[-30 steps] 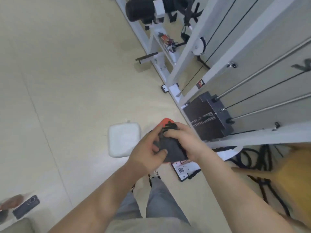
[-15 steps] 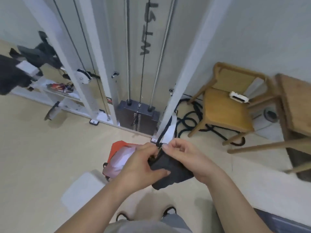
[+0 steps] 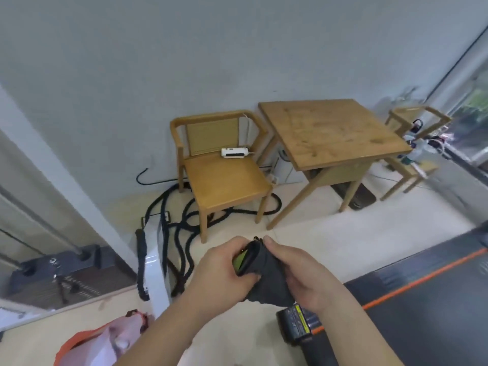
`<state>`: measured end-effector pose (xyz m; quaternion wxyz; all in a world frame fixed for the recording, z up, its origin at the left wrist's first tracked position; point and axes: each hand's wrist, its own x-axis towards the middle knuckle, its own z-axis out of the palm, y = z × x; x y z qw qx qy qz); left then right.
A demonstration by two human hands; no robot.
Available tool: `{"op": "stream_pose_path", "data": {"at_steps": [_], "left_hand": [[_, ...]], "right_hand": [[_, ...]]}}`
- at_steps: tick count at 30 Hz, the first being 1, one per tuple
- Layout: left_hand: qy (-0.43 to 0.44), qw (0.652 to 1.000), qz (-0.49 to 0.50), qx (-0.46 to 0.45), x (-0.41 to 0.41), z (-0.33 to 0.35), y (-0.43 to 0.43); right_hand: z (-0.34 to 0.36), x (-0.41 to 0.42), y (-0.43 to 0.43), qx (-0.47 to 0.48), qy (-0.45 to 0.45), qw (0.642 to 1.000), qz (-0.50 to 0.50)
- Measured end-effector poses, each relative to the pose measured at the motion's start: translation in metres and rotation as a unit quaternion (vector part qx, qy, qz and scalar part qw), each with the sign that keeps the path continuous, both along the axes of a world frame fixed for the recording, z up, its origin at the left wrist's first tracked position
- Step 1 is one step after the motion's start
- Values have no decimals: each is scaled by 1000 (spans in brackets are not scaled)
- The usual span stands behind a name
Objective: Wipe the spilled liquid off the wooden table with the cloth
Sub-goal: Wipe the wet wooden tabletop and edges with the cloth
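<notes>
Wooden table [image 3: 330,133] stands against the wall, a wooden armchair [image 3: 224,180] just beside it, both well apart from the hands. Left hand [image 3: 219,270] and right hand [image 3: 301,270] both grip the dark grey cloth [image 3: 264,282], bunched between them in mid-air.

Head camera looks steeply down, wooden table [image 3: 330,133] well ahead.

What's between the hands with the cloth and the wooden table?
Head view: only bare pale floor between the cloth and table; the chair stands aside.
</notes>
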<state>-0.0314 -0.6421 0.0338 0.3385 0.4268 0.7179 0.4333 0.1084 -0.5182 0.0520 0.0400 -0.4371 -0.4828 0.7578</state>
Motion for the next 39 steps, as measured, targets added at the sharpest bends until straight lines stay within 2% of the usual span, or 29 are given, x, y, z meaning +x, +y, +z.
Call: {"op": "stream_pose_path", "data": {"at_steps": [3,5,9,13,16,19,22,25,28,30,34,37,39], "left_hand": [[-21,1000,-21,-4,6,2,55],[-4,999,-30,-8,2,3,85],[20,996,-89,-23,-28,7,134],[14,982,-188,7,-71,12,183],[15,962,-271,-3,-101,18,229],[76,942,-328,8,-124,28,280],[204,923,-324,37,-153,29,329],[247,918,-292,102,-179,40,371],[255,909,-283,167,-190,46,407],[245,913,-278,173,-191,44,435],[128,956,-242,102,-190,25,482],[138,946,-288,63,-185,9,522],[153,937,-314,6,-180,1,555]], "right_hand": [[-8,14,45,4,-8,1000,-19],[-13,16,71,-6,-15,996,-93],[-23,6,123,-6,-29,964,-264],[-17,-24,172,25,-9,951,-309],[-7,-54,210,62,17,953,-297],[4,-86,248,100,41,959,-263],[14,-116,280,141,49,961,-233],[23,-135,308,152,60,964,-211],[25,-140,334,138,91,964,-208],[26,-141,356,150,96,965,-194],[19,-134,405,178,94,972,-124],[12,-125,452,178,97,978,-49],[5,-118,489,175,91,980,0]]}}
